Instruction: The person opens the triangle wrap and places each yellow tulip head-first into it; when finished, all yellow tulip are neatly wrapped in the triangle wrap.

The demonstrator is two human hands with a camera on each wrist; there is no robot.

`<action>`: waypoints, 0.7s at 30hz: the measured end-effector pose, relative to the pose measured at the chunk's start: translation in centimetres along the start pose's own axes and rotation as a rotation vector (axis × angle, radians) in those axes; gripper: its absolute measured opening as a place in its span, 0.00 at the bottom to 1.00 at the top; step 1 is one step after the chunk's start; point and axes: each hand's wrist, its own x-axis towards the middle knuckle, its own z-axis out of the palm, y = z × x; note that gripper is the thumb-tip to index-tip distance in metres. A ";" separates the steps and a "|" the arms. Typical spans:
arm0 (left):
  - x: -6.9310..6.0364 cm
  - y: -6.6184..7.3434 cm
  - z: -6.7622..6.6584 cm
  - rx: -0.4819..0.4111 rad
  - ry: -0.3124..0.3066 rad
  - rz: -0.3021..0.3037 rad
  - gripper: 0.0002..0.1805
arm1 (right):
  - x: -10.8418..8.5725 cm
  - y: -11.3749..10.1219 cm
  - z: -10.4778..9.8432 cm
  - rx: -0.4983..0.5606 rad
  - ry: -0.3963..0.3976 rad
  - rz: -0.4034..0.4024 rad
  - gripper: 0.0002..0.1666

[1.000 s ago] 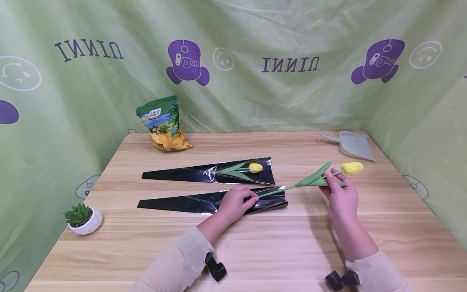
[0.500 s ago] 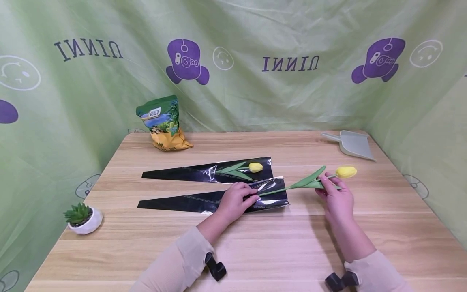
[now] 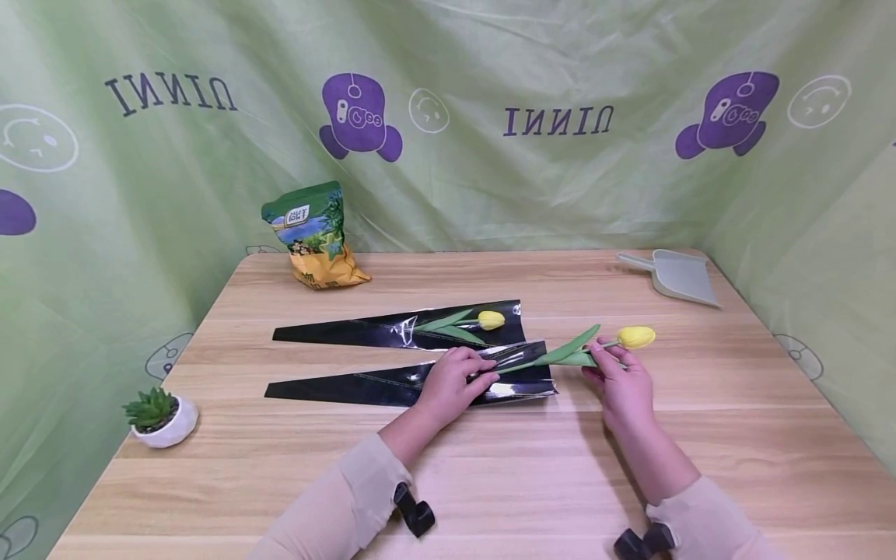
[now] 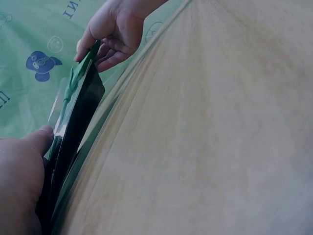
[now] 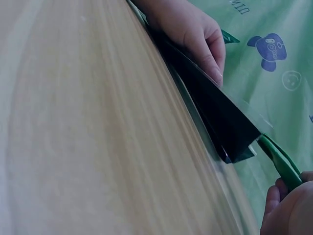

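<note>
In the head view my right hand (image 3: 623,383) pinches a yellow tulip (image 3: 635,337) just below its bloom, among the green leaves. Its stem reaches left into the mouth of a black flower sleeve (image 3: 329,386) with a clear front. My left hand (image 3: 453,383) grips that sleeve partway along, thumb on the clear side. The left wrist view shows the thumb (image 4: 41,138) against the sleeve and the stem running inside it. A second black sleeve (image 3: 336,334) lies behind, with another yellow tulip (image 3: 491,320) inside.
A green and yellow bag (image 3: 315,237) stands at the back left of the wooden table (image 3: 490,498). A potted succulent (image 3: 162,420) sits near the left edge. A grey dustpan (image 3: 679,276) lies at the back right. Green printed cloth (image 3: 462,194) hangs around the table.
My right hand has moved left and slightly down, sliding the tulip's stem and leaves further into the front sleeve. The sleeve's mouth has opened wider. My left hand has stayed in place.
</note>
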 end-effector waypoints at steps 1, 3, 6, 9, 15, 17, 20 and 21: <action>0.0 0.0 0.0 0.000 0.004 0.004 0.12 | 0.0 0.1 0.1 -0.005 -0.007 0.003 0.06; 0.0 0.0 0.0 -0.002 0.012 0.010 0.12 | -0.1 0.4 0.4 -0.014 -0.020 0.007 0.06; 0.1 0.0 0.0 -0.003 0.023 0.017 0.12 | -0.2 0.8 0.7 -0.013 -0.040 0.018 0.06; 0.1 0.0 0.0 0.000 0.029 0.020 0.12 | -0.2 1.1 1.0 -0.011 -0.061 0.013 0.07; 0.1 -0.1 0.1 -0.003 0.033 0.018 0.11 | -0.5 1.1 1.3 0.012 -0.091 0.038 0.04; 0.1 -0.2 0.1 -0.005 0.033 0.018 0.11 | -0.6 1.0 1.2 0.030 -0.097 0.052 0.09; 0.1 -0.2 0.2 -0.007 0.033 0.015 0.11 | -0.7 0.8 1.1 0.061 -0.108 0.055 0.14; 0.0 -0.2 0.2 -0.009 0.031 0.012 0.11 | -0.7 0.7 1.0 0.068 -0.107 0.053 0.14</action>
